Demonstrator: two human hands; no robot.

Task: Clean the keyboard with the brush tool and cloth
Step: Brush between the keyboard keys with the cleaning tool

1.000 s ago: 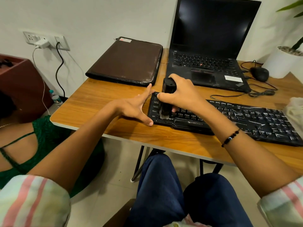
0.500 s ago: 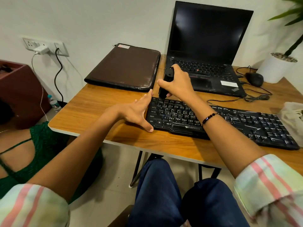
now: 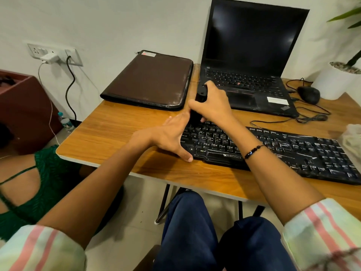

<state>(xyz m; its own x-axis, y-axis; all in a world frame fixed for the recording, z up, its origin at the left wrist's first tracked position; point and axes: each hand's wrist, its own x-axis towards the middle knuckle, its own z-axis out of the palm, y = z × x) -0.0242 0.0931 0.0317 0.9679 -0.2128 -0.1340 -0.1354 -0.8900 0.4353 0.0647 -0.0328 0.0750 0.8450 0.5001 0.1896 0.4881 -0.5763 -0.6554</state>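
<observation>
Since the frame a second ago, the right hand [image 3: 213,103] has carried the black plastic brush tool [image 3: 198,106] from the front rows of keys back to the far left corner of the long black plastic keyboard [image 3: 273,149], while the left hand [image 3: 172,136] has stayed braced at that keyboard's left end. Right-hand fingers are curled round the upright body of the brush tool, a closed grip with the thumb on its near side; its bristle end is hidden behind the left hand, so whether it touches the keys cannot be told. The left hand lies flat with straight fingers along the keyboard's left edge and the thumb tip pressed on the wooden surface [image 3: 117,133] at the front left corner, holding nothing. A dark beaded bracelet [image 3: 253,151] sits on the right wrist above the space bar. The keyboard lies slanted across the surface, its right end near a crumpled pale cloth [image 3: 351,137] at the frame's right edge. Behind it stands an open black laptop [image 3: 252,61] with a dark screen, beside a flat brown zip folder [image 3: 150,81] on its left. A black mouse [image 3: 308,94] with a coiled cable rests to the laptop's right, near a white plant pot [image 3: 336,83].
</observation>
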